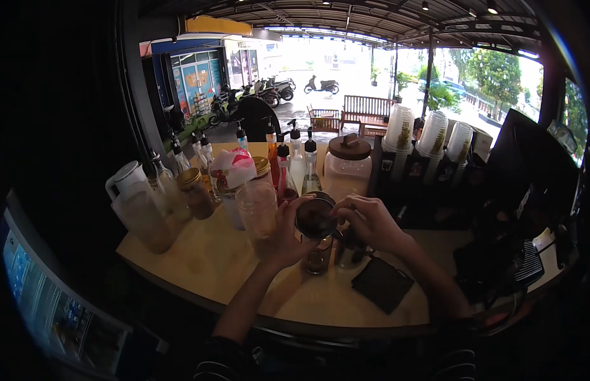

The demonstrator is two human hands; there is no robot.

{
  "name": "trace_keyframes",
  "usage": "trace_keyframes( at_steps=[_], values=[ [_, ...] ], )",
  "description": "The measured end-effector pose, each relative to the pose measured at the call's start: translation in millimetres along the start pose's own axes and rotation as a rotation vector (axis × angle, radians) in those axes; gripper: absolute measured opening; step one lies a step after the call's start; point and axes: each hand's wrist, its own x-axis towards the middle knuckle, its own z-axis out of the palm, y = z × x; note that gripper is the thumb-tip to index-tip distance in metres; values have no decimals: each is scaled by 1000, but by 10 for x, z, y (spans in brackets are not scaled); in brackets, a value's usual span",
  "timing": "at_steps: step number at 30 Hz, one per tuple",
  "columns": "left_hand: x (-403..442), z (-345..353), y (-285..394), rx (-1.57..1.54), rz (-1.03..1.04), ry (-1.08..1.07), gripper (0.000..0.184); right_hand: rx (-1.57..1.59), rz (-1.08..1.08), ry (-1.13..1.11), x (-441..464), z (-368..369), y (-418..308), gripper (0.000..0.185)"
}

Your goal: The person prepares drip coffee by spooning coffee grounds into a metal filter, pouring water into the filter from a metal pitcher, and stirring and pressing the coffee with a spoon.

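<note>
My left hand (285,238) is wrapped around a round, dark-rimmed cup (315,214), its mouth tilted toward me and brownish inside. My right hand (371,219) is at the cup's right rim, fingers pinched together; what they hold there is too dark to make out. Just below the cup stands a small glass (317,259) with dark contents. Beside it, under my right hand, is a metal pitcher (351,254), partly hidden. A folded dark cloth (384,284) lies on the wooden counter (244,292) to the right.
Several pump bottles (310,168) line the counter's back, with a lidded jar (347,166). A clear plastic container (255,209) stands left of my hand. Farther left are a pitcher (142,216) and a gold-lidded jar (194,193). Stacked cups (431,134) and a monitor (514,165) are at right.
</note>
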Motion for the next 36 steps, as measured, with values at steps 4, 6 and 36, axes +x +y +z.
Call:
trace_keyframes(
  at_steps=[4, 6, 36],
  values=[
    [43, -97, 103, 105, 61, -78, 80, 7, -11, 37, 31, -78, -1, 15],
    [53, -114, 119, 136, 76, -83, 79, 8, 5, -20, 38, -84, -28, 14],
    [182, -117, 367, 94, -202, -81, 80, 1034, 369, 535, -592, -233, 331, 25]
  ],
)
